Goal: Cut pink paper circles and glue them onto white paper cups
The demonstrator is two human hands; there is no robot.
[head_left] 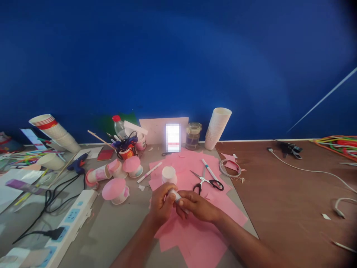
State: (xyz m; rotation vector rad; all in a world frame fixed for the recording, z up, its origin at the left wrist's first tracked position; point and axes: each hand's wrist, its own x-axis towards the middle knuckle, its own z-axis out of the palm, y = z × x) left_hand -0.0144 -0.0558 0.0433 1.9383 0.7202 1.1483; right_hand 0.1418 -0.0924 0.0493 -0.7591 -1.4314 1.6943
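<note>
My left hand [161,203] and my right hand [195,205] meet over the pink paper sheets [195,227] near the table's front. Both are closed on a small white stick-shaped tube [175,194], possibly a glue stick. The left fingers pinch its upper end and the right fingers wrap its lower end. Just behind the hands an upturned white paper cup [169,175] stands on the pink paper. Black-handled scissors [208,181] and a white pen [209,170] lie to the right of the cup.
Pink-topped cup crafts [115,190] lie to the left with a blue glue gun [78,162] and a white power strip [71,219]. Cup stacks [217,128] [55,132], a jar [193,136], a bottle [119,126] and a phone [173,137] line the blue wall. Cables [306,170] cross the brown table.
</note>
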